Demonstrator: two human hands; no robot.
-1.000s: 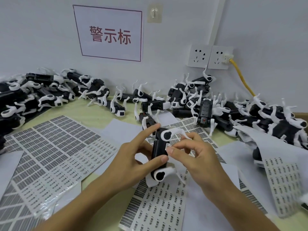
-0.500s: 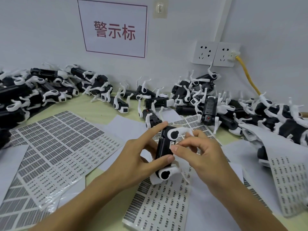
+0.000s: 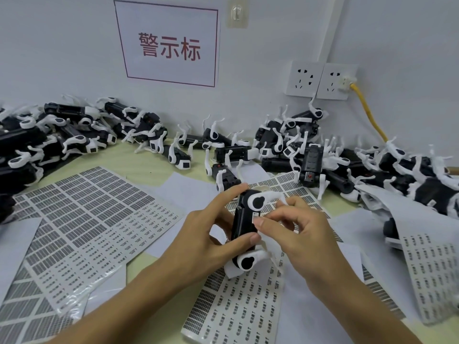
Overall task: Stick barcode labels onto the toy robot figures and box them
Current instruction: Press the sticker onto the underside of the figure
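My left hand (image 3: pixel 206 234) grips a black toy robot figure (image 3: pixel 244 223) with white legs, thumb on its lower body and forefinger over its top end. My right hand (image 3: pixel 295 232) presses a small white barcode label (image 3: pixel 255 216) against the figure's side with thumb and forefinger. The figure is held upright above a sheet of barcode labels (image 3: pixel 238 304) lying near the table's front.
Heaps of black-and-white robot figures (image 3: pixel 74 135) line the wall from left to right (image 3: pixel 407 170). A large label sheet (image 3: pixel 82 219) lies at the left, another (image 3: pixel 432 271) at the right. A yellow cable (image 3: pixel 370 115) hangs from wall sockets.
The hands and figure stay in nearly the same pose. My right thumb has slid a little along the label on the figure's side.
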